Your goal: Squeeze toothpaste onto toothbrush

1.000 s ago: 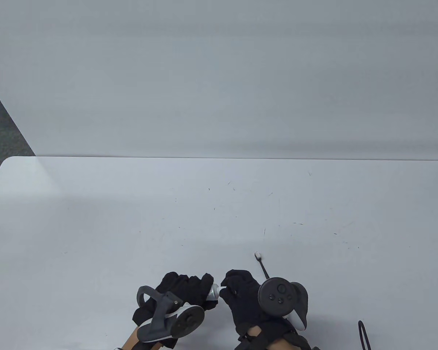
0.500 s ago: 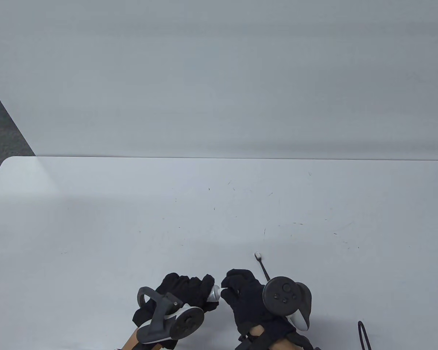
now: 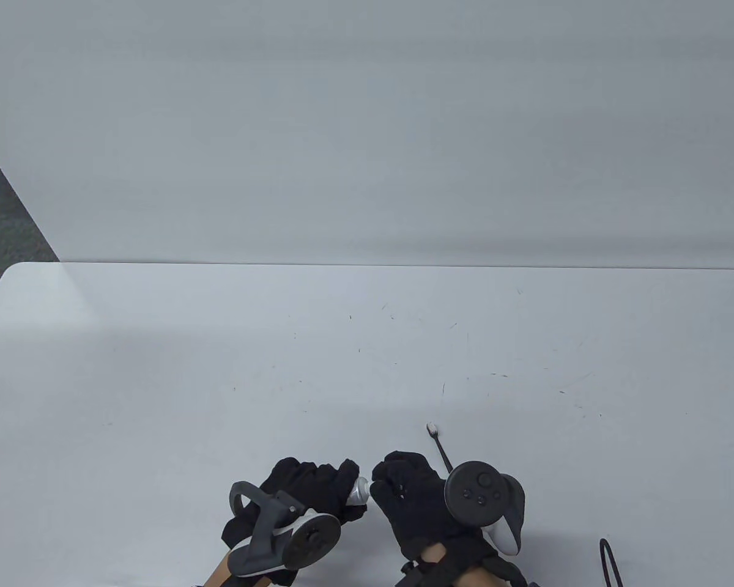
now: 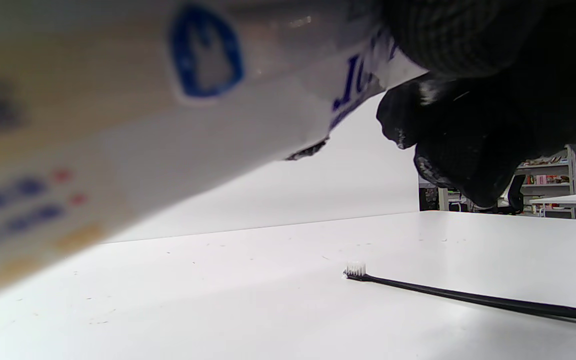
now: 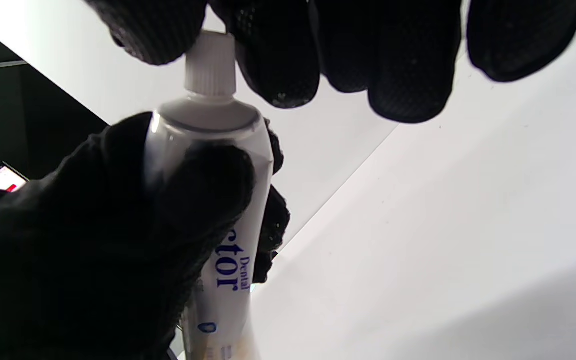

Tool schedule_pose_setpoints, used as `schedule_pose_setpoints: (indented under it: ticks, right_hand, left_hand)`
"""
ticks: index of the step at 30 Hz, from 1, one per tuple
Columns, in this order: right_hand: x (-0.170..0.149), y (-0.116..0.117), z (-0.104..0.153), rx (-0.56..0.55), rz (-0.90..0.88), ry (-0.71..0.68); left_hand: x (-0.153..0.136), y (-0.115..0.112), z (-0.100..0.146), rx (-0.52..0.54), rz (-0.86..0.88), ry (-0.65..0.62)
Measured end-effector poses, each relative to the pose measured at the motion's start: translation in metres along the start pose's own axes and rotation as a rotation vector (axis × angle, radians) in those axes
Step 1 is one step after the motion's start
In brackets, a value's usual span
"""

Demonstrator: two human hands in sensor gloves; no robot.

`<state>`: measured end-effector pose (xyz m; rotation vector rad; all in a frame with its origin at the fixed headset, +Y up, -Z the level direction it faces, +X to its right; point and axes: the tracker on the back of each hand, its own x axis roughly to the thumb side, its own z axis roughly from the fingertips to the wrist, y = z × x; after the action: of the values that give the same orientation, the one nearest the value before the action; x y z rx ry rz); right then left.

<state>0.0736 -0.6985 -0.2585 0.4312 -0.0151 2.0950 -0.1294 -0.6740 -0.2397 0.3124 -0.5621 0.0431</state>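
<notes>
While the left hand (image 3: 309,489) grips the toothpaste tube (image 5: 213,200) around its shoulder, fingers and thumb wrapped tight on the white body, the right hand (image 3: 407,495) meets it from the other side. Its fingertips (image 5: 273,60) pinch the ribbed white cap (image 5: 210,62), which sits on the tube's neck. Both hands are close together near the middle of the table's (image 3: 159,367) front edge, the tube lying roughly level between them with its cap end pointing toward the right hand. A blue logo and blue lettering mark the tube's side in the wrist views. The toothbrush (image 4: 463,297) lies flat on the surface just beyond the right hand, untouched, its black handle running toward the front edge and its small white bristle head (image 3: 432,428) pointing toward the far edge. A black cable loop (image 3: 608,559) lies by the front right corner.
</notes>
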Motion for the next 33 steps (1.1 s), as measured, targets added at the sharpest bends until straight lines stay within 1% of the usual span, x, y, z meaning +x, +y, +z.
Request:
schedule_pose_setpoints:
  ticks: [4, 6, 9, 10, 12, 14, 16, 19, 24, 31, 33]
  right_hand:
    - [0.006, -0.002, 0.001, -0.003, 0.008, -0.047]
    - [0.006, -0.005, 0.001, 0.023, 0.013, -0.059]
    - [0.001, -0.005, 0.0, 0.089, -0.031, -0.017]
    - [0.0, -0.004, 0.0, 0.084, -0.047, -0.012]
    - [-0.001, -0.002, 0.001, 0.029, -0.089, 0.018]
    - [0.0, 0.0, 0.001, -0.012, -0.026, 0.045]
    - [0.004, 0.0, 0.0, -0.004, -0.006, -0.004]
    - [0.007, -0.002, 0.001, -0.026, -0.003, -0.043]
    - [0.007, -0.004, 0.001, -0.018, -0.02, -0.068]
    - [0.013, -0.004, 0.004, -0.071, 0.054, -0.168]
    - [0.013, -0.006, 0.004, -0.1, 0.045, -0.194]
  left_hand:
    - [0.0, 0.0, 0.0, -0.001, 0.019, -0.003]
    - [0.0, 0.0, 0.0, 0.004, 0.009, -0.001]
    - [-0.002, 0.0, 0.0, 0.006, 0.019, 0.004]
    - [-0.002, 0.0, 0.0, 0.007, 0.019, 0.004]
    - [-0.001, 0.0, 0.0, 0.008, 0.016, 0.004]
    - [-0.001, 0.0, 0.0, 0.008, 0.018, 0.003]
    - [-0.001, -0.002, 0.0, 0.002, -0.002, -0.004]
    - [-0.002, -0.002, 0.0, -0.003, 0.034, 0.004]
    - [-0.003, -0.002, -0.001, -0.01, 0.038, 0.001]
    - [-0.008, -0.003, -0.001, -0.037, 0.103, 0.005]
    - [-0.01, -0.004, -0.001, -0.044, 0.127, 0.006]
